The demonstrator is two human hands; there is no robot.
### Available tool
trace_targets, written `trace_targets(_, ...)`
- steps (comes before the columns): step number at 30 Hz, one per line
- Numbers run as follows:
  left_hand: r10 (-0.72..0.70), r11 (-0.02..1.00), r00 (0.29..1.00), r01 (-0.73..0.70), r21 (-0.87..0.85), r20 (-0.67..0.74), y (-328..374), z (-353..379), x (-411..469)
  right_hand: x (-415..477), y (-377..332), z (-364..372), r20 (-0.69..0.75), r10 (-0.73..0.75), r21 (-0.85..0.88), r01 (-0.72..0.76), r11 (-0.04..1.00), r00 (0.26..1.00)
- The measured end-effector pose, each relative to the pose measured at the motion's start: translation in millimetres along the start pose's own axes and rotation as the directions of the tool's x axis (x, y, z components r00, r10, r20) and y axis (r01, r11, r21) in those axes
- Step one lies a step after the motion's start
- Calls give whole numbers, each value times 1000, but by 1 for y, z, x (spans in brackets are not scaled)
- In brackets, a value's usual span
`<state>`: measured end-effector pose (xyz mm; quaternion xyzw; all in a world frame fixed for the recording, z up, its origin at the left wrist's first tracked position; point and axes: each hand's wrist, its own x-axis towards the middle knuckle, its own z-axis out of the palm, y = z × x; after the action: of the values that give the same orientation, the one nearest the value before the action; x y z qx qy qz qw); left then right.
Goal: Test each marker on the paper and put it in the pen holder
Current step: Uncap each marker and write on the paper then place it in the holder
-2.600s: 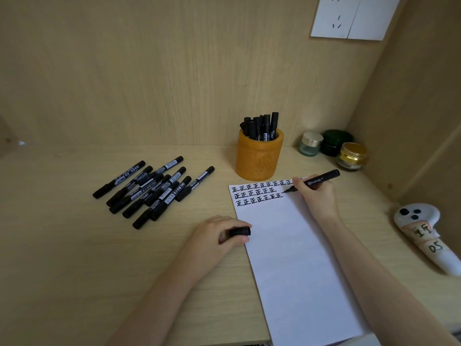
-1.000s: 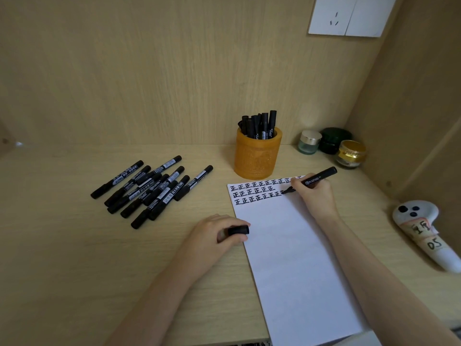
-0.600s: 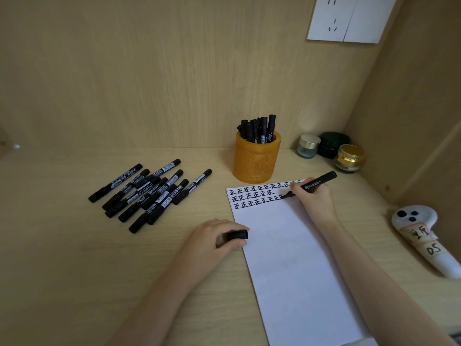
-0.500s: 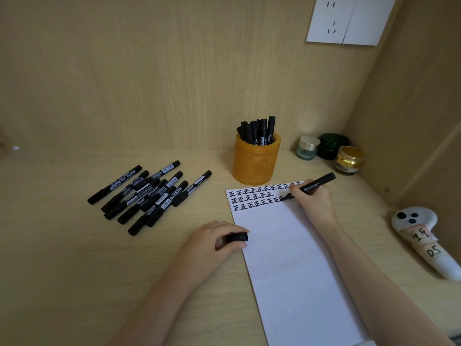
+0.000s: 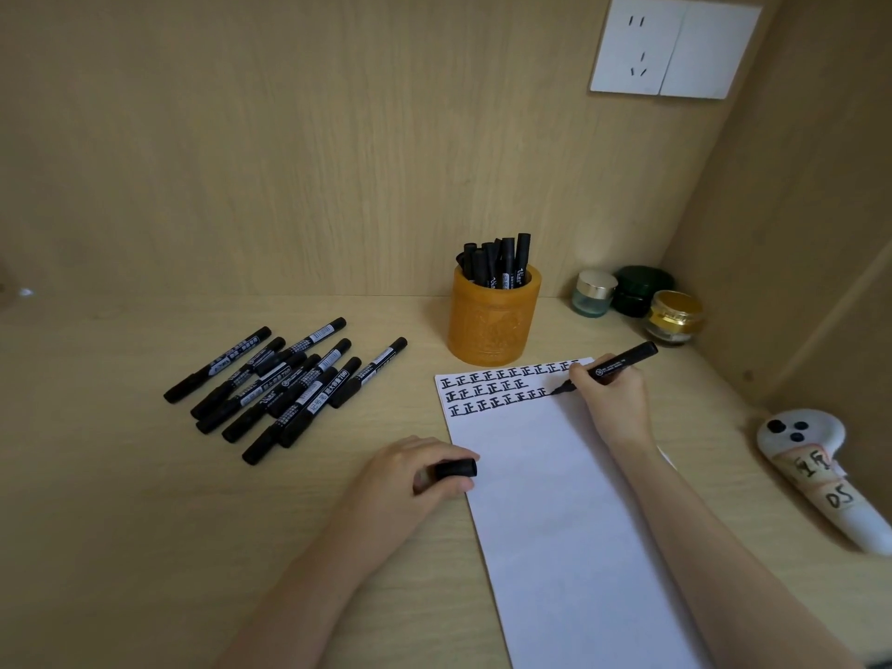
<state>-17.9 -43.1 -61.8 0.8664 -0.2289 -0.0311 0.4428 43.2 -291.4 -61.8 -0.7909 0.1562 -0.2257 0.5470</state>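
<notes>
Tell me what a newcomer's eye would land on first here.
The right hand grips an uncapped marker, its tip at the rows of black characters across the far end of the paper. The left hand pinches the cap at the paper's left edge. A heap of black markers lies left of the orange pen holder.
</notes>
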Motion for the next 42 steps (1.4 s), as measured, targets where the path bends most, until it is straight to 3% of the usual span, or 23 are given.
trace_targets(13, -24, 991, 995, 12, -132, -93, -2, 1, -1, -5, -11, -9, 45, 112, 264, -120, 957, 993)
trace_targets(23, -166, 959, 957, 101, -265, -239, -9, 2, 4, -44, -39, 16, 341, 28, 345, -153, 926, 940)
trace_targets(35, -144, 956, 954, 65, -286, -262, -8, 3, 4, -74, -45, 41, 364, -120, 376, -28, 926, 924)
trace_targets(42, -121, 958, 950, 36, -285, -287, -9, 2, 1, -85, -46, 55, 345, -121, 385, -23, 923, 931)
